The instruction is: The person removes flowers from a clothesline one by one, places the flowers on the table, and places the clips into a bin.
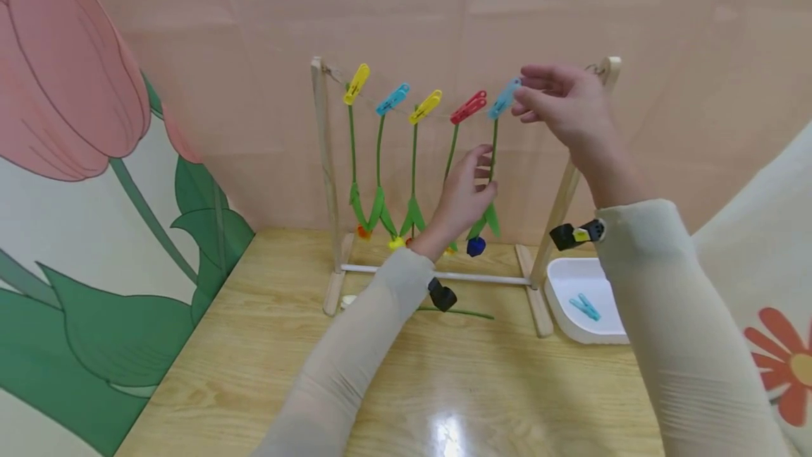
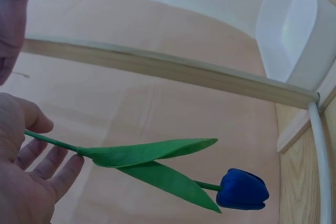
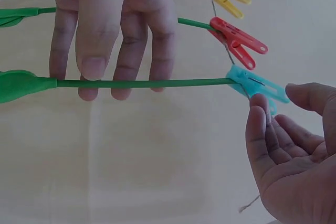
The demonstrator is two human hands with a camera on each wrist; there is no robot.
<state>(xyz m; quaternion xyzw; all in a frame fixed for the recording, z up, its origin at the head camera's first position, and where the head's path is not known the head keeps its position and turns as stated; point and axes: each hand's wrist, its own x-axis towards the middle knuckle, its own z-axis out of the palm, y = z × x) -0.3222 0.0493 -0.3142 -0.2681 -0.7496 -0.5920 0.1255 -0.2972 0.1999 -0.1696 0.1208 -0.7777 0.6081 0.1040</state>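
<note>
Left hand (image 1: 468,189) is resting loosely open at the green stem (image 3: 199,82) of the blue tulip (image 2: 242,189), thumb in front, fingers behind; firm grip: cannot tell. Right hand (image 1: 564,101) is holding thumb and fingers apart beside the light-blue clothespin (image 1: 505,99), contact unclear. Tulip is hanging head-down from that clothespin, beside the red clothespin (image 1: 469,107).

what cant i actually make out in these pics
Head view: middle of the lying flower, hidden by the left sleeve.
Head view: right side of the white tray, hidden by the right sleeve.
Head view: lower part of the stem under the red clip, behind the left hand.
Right wrist view: the blue bloom, beyond the left edge.
</note>
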